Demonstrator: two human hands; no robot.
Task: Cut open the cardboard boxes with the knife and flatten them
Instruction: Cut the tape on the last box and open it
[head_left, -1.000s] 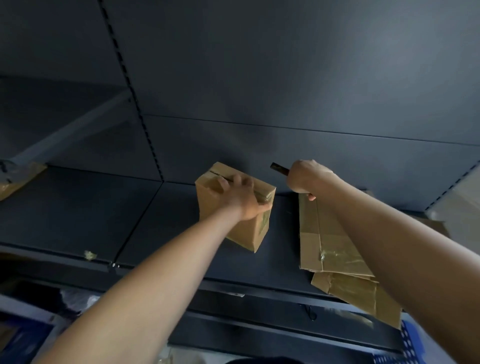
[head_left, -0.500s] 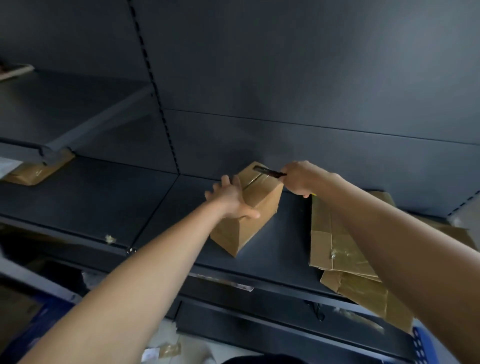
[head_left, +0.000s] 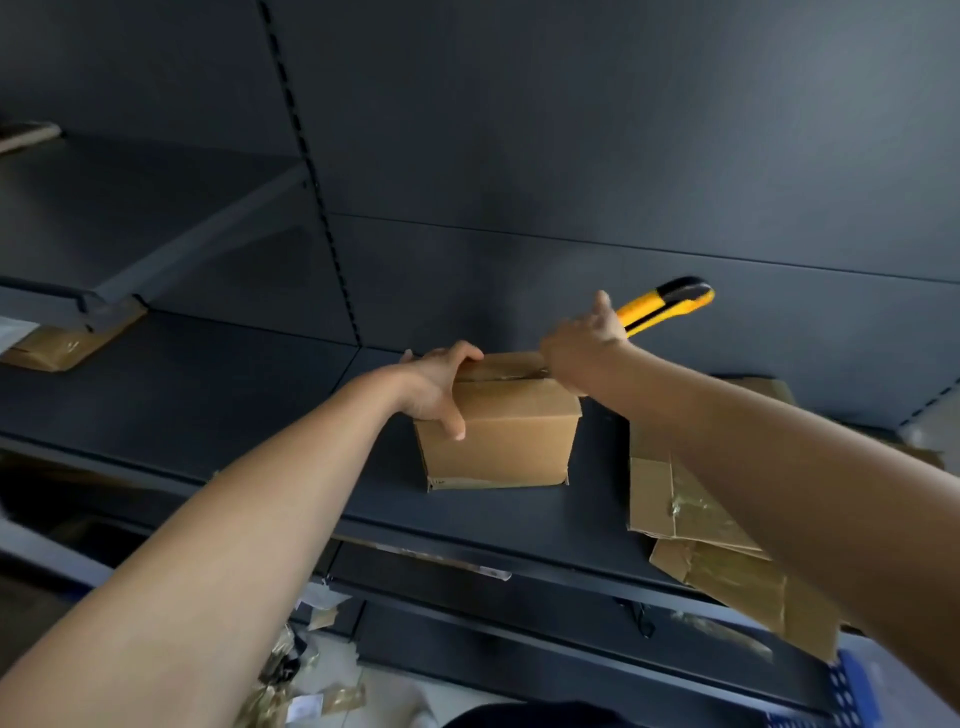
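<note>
A small brown cardboard box (head_left: 511, 439) stands upright on the dark metal shelf (head_left: 218, 395), its broad side facing me. My left hand (head_left: 434, 387) grips its top left corner, thumb down the front face. My right hand (head_left: 582, 345) is at the box's top right end, shut on a yellow and black utility knife (head_left: 667, 306) whose handle sticks up to the right. The blade end is hidden behind my hand, at the taped top seam.
Flattened cardboard pieces (head_left: 696, 519) with tape lie on the shelf to the right, overhanging its front edge. Another flat cardboard piece (head_left: 67, 340) lies far left under an upper shelf (head_left: 104, 218). Tape and paper scraps (head_left: 306, 675) litter the floor below. A blue crate (head_left: 852, 691) shows at bottom right.
The box has been turned so its broad side faces me. My left hand shifted to the top left corner. My right hand tipped the knife handle up, with the blade end at the top seam.
</note>
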